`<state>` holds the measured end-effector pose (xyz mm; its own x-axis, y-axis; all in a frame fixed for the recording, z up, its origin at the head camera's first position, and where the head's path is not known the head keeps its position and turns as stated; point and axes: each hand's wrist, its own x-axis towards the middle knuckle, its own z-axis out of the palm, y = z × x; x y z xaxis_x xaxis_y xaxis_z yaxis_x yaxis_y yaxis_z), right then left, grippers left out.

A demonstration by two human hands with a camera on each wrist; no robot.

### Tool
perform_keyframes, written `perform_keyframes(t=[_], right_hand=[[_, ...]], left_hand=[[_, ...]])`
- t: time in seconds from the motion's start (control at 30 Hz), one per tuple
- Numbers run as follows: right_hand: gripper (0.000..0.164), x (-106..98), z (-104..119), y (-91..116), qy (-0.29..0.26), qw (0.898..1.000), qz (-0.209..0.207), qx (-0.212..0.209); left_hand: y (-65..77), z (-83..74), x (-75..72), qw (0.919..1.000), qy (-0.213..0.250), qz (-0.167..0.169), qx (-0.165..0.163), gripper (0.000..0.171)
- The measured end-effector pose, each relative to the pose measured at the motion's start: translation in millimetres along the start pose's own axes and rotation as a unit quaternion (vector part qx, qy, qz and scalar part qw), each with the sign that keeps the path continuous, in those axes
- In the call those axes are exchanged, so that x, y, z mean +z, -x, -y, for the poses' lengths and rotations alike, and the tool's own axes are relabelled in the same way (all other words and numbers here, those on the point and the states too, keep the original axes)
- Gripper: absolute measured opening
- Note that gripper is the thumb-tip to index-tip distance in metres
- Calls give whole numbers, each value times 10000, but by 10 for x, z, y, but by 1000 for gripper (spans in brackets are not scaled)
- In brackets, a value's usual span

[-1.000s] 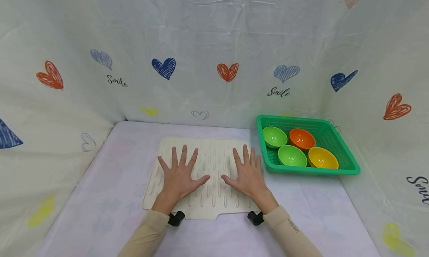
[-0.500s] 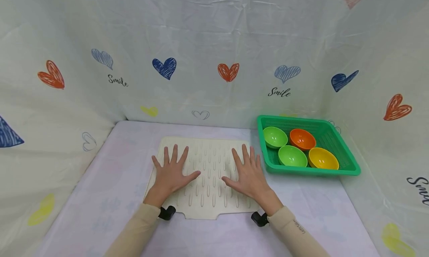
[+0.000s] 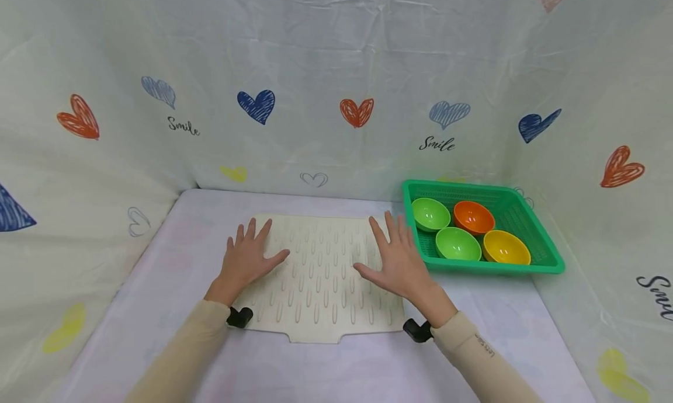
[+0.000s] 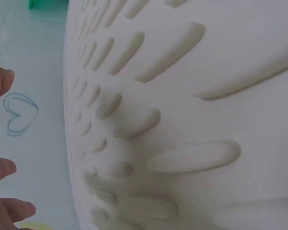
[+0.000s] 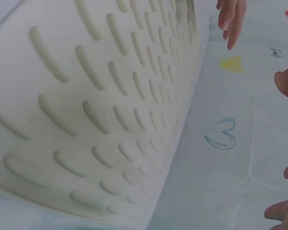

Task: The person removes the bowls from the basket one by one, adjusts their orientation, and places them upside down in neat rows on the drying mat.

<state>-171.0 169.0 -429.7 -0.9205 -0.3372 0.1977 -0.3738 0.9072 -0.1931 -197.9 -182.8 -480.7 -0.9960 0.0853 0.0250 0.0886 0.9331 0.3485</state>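
Left hand (image 3: 244,261), right hand (image 3: 402,267): farther apart than before, fingers (image 3: 379,233) released, over cream oval-ridged mat (image 3: 321,274); far-right worktop (image 3: 294,371) corner: green mesh basket (image 3: 494,269) of glossy round bowls (image 3: 458,245).

From my end I'd call this a small curtained-off recording booth. Wrinkled white sheeting (image 3: 315,52) backs the far edge of the tabletop (image 3: 315,374) and runs along its left and right edges, printed with scribbled hearts (image 3: 256,106) and the word "Smile" (image 3: 436,143) (cheerful wallpaper for my feed). Black wrist units (image 3: 240,317) also suggest a recording setup. The green basket (image 3: 489,267) of bowls (image 3: 458,244) at the far right corner is household ware, but I can't tell what room lies behind the sheeting.
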Motion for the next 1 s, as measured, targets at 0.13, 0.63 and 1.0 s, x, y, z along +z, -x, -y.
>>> perform_keyframes(t=[0.13, 0.63, 1.0], right_hand=[[103, -107, -68, -64, 15, 9999, -138, -8], [95, -403, -388, -352, -1887, 9802, 31, 604], [95, -496, -715, -537, -1982, 9748, -151, 1017]], left_hand=[[-17, 95, -33, 9995, 265, -117, -140, 99], [-132, 303, -137, 9944, 764, 261, -682, 99], [-190, 460, -110, 9875, 1083, 567, -996, 82]])
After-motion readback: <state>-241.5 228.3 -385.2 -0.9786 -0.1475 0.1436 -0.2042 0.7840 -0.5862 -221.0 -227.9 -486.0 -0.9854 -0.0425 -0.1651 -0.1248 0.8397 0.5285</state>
